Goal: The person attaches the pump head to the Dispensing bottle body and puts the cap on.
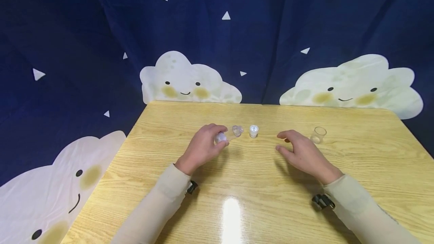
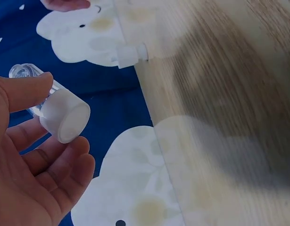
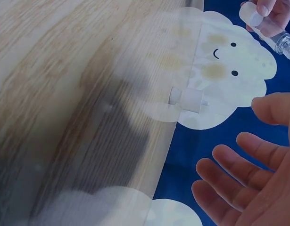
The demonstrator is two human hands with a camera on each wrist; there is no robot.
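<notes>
My left hand (image 1: 204,144) holds a small clear bottle (image 1: 231,134) with a white base, pinched between thumb and fingers above the table. The bottle is tilted, its clear open neck pointing right and the white base (image 2: 67,115) facing the left wrist camera. Just right of the neck, a small white pump top (image 1: 253,131) stands on the table, apart from both hands; it also appears in the right wrist view. My right hand (image 1: 303,153) hovers over the table with thumb and fingers apart and nothing between them. Behind its knuckles stands a clear cylindrical cap (image 1: 318,135).
The wooden table (image 1: 271,206) reflects a bright light near its front. Along its far edge hangs a dark blue curtain (image 1: 264,40) printed with clouds and triangles. Each wrist carries a black strap-mounted device (image 1: 323,201).
</notes>
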